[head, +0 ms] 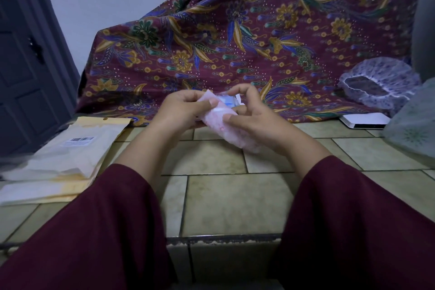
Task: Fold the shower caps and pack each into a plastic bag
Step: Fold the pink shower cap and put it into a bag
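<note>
Tiled floor (235, 202), patterned cloth (235, 37) draped behind | folded pink cap in bag (226, 120) is held mid-air, centre, for closing | left hand (181, 110), right hand (249, 115) both pinched on it | purple cap (381, 80) is left waiting at right edge.

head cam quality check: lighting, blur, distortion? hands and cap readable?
Head view: dim, bluish light, no glare; soft shadow under the batik cloth. Strong wide-angle bend, with the door leaning at the left edge. Left hand and right hand slightly soft, likely motion blur; the pink shower cap they hold lacks fine detail. Purple cap at right is sharper.
</note>
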